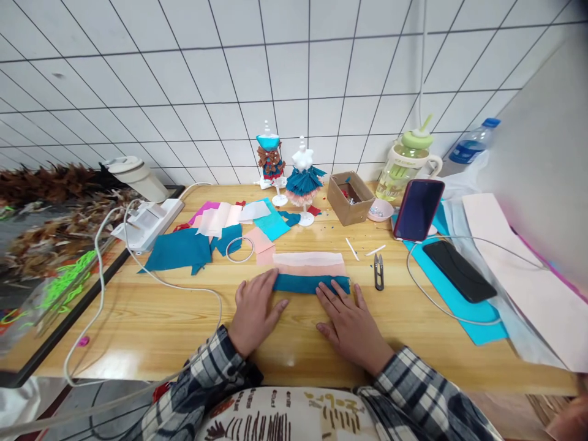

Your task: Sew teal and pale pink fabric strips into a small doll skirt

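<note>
A long dark teal strip [298, 283], of crepe paper or fabric, lies flat on the wooden table in front of me. Behind it, partly covered, is a peach strip [312, 268], and a pale pink strip [309, 259] lies along the far side. My left hand [257, 309] rests at the teal strip's left end, fingers extended and thumb apart. Spread fingers of my right hand [351, 324] press on the strip near its right end. Thread snips [378, 272] lie to the right of the strips, near two thin white sticks.
Two small dress forms [303, 160] stand at the back beside a cardboard box [350, 199]. Paper or fabric pieces [179, 250] and a ring [239, 250] lie left. A propped phone [419, 210], black phone [459, 269] and drink bottle [407, 162] stand or lie right. A cable [184, 285] crosses the left side.
</note>
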